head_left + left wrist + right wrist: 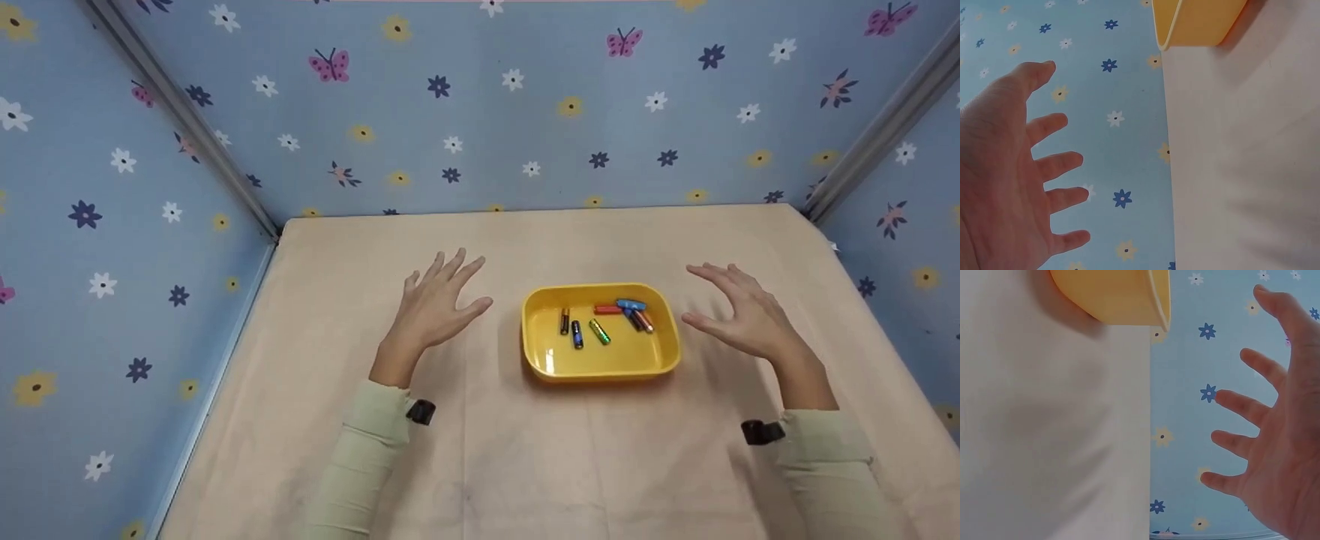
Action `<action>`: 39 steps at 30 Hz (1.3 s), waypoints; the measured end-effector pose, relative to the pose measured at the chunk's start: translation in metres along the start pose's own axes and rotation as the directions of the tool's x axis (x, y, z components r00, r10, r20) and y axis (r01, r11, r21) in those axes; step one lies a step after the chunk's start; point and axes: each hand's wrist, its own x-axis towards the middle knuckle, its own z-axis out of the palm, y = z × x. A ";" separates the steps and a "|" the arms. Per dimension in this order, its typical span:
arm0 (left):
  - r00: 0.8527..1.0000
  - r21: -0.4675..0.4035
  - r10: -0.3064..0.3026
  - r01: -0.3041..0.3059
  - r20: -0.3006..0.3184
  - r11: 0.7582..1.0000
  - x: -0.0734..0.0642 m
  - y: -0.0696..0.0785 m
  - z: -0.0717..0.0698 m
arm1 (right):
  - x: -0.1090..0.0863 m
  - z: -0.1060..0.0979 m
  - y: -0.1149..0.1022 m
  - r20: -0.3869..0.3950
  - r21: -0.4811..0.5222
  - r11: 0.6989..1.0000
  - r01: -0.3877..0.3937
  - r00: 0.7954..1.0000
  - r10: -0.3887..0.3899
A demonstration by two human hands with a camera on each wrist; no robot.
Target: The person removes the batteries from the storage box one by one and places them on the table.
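Note:
A yellow plastic tub [600, 367] stands on the table, with several small batteries in it. On its left side lie a black-and-copper battery [565, 322], a dark blue battery [577, 334] and a green battery [599, 331]. To the right a red battery [607, 310] and a light blue battery [631, 304] lie in a small cluster with others. My left hand [435, 307] hovers left of the tub, fingers spread, holding nothing. Over on the tub's right, my right hand [742, 315] is likewise spread and apart from it. Both wrist views show the palms bare.
A pale cloth covers the table [510, 465]. Blue panels [510, 112] with flowers and butterflies enclose its back and both sides, with grey metal posts [180, 112] at the corners. Small black devices [421, 412] sit at both wrists, over light green sleeves.

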 end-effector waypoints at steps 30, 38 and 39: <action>0.980 -0.371 0.162 -0.109 0.114 0.922 0.029 0.021 0.039 | -0.005 0.058 0.025 0.041 0.438 0.899 0.004 0.999 -0.025; 0.968 -0.405 0.211 -0.142 0.132 0.903 0.037 0.031 0.044 | -0.007 0.064 0.030 0.053 0.464 0.886 0.009 0.998 -0.038; 0.967 -0.406 0.216 -0.145 0.134 0.902 0.038 0.032 0.044 | -0.007 0.064 0.030 0.060 0.462 0.887 0.006 0.997 -0.038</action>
